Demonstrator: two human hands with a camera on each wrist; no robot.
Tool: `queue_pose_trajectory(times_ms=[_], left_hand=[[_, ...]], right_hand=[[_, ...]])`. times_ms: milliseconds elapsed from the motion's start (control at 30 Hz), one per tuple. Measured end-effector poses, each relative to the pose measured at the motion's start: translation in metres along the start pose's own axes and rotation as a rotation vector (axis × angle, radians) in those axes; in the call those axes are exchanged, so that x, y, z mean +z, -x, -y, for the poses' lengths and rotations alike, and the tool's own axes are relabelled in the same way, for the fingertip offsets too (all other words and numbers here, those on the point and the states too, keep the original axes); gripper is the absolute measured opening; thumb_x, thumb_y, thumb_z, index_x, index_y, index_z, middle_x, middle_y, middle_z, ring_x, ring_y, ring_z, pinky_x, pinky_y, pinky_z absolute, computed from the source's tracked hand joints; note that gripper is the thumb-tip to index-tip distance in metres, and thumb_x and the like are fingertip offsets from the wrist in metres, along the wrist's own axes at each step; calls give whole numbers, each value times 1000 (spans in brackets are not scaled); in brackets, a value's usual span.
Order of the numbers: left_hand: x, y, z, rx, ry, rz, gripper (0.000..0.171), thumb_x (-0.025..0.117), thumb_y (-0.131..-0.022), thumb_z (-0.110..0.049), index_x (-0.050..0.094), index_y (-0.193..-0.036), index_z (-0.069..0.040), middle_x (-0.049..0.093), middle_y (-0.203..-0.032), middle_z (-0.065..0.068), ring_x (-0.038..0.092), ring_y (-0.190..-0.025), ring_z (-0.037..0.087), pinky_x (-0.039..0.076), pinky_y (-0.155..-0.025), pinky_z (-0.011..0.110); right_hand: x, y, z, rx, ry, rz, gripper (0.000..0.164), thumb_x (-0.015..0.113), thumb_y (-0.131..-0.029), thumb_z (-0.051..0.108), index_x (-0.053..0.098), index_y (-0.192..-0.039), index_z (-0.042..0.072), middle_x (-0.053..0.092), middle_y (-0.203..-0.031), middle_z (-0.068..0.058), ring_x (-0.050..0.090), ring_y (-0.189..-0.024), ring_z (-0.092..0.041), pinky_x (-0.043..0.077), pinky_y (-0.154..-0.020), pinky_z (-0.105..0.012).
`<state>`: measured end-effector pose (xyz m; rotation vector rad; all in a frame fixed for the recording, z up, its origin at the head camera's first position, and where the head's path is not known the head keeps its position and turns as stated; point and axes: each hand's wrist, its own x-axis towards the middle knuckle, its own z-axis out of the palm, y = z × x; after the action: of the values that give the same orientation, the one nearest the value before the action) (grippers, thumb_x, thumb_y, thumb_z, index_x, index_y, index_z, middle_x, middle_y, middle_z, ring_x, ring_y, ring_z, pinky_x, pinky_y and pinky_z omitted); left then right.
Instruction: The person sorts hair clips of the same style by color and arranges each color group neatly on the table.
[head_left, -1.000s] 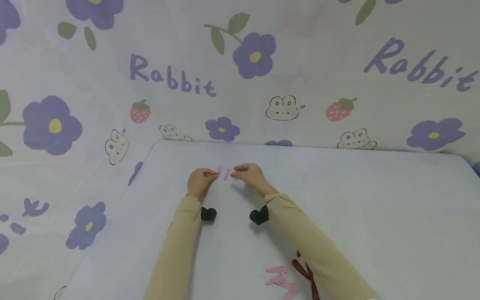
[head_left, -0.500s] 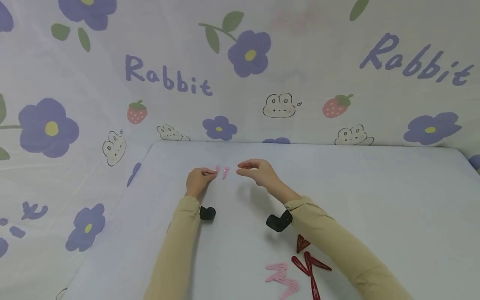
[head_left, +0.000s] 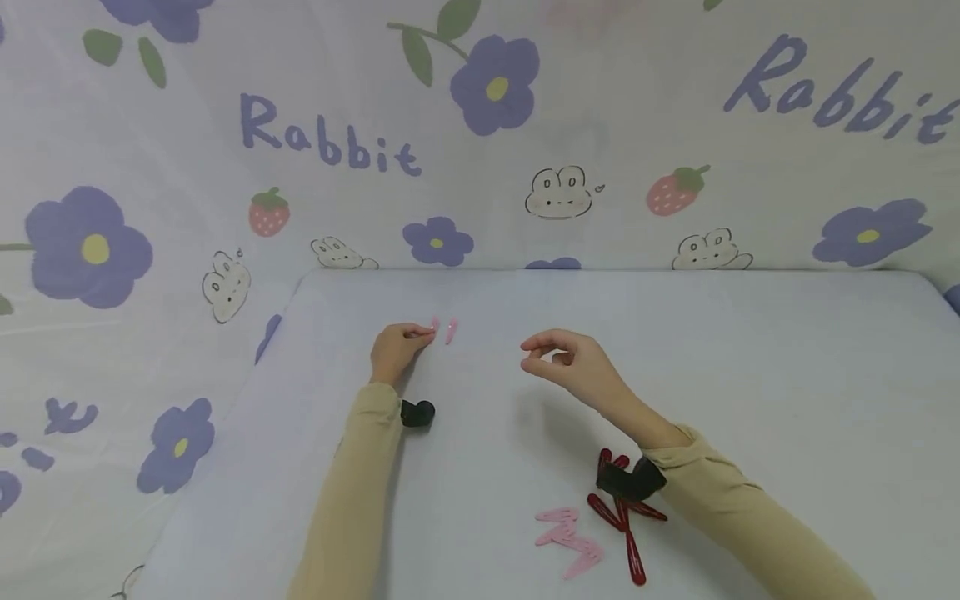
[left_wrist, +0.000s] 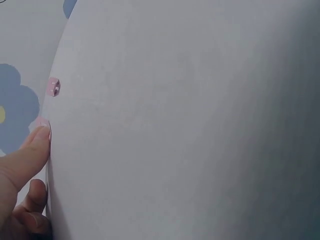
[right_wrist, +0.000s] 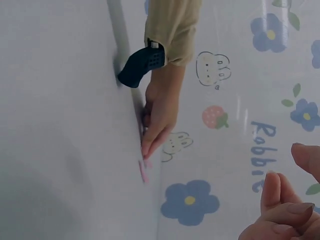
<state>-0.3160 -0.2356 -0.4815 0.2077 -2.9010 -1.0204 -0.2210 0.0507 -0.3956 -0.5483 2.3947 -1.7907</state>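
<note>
At the far left part of the table, my left hand point(head_left: 393, 352) pinches a pink snap hair clip point(head_left: 435, 322) between thumb and fingers; the fingertips cover much of it. A second pink hair clip point(head_left: 452, 331) lies just right of it, apart from the hand. In the left wrist view, that free clip point(left_wrist: 54, 87) shows above the thumb point(left_wrist: 37, 150). My right hand point(head_left: 577, 362) hovers above the table, well right of both clips. Its fingers are loosely bent, with a gap between thumb and fingertips and nothing held.
Several pink hair clips point(head_left: 567, 533) lie in a zigzag near the front. Beside them lie several red hair clips point(head_left: 632, 554), partly hidden by the black right wrist camera point(head_left: 632, 480). A patterned cloth point(head_left: 337, 67) hangs behind the white table point(head_left: 787, 375).
My right hand has drawn away from the pink clips, moving right and toward me. The left hand stays at its clip. The red clips have come partly into view as the right sleeve shifted.
</note>
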Motion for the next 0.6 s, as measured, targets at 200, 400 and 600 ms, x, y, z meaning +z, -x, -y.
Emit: queue_pose_trajectory(times_ms=[200,400,600], left_hand=[[-2,-4,-3,-6,-2,-34,22,69,-78,-31,73,-94,-15,58,-76,0,47,-69,16,34,-60,29],[-2,-2,-10,3,23,-17,22,69,-79,-30,72,-94,-14,59,-77,1,47,-70,17,34,-61,30],[3,2,-3,-13,11,-2,22,69,-79,-30,72,-94,-14,60,-83,2,50,-75,18,36,-65,30]], right_hand=[[-13,31,-11,-9,29,10,20,66,-82,18,63,-97,5,60,-86,-5,33,-48,-10,27,-44,-23],[-12,67,-25,-25,11,0,16,66,-82,13,62,-95,6,58,-80,-6,31,-46,-8,27,-40,-24],[0,96,-39,-68,-5,-2,12,66,-81,10,63,-93,6,59,-70,-4,31,-41,-6,30,-36,-24]])
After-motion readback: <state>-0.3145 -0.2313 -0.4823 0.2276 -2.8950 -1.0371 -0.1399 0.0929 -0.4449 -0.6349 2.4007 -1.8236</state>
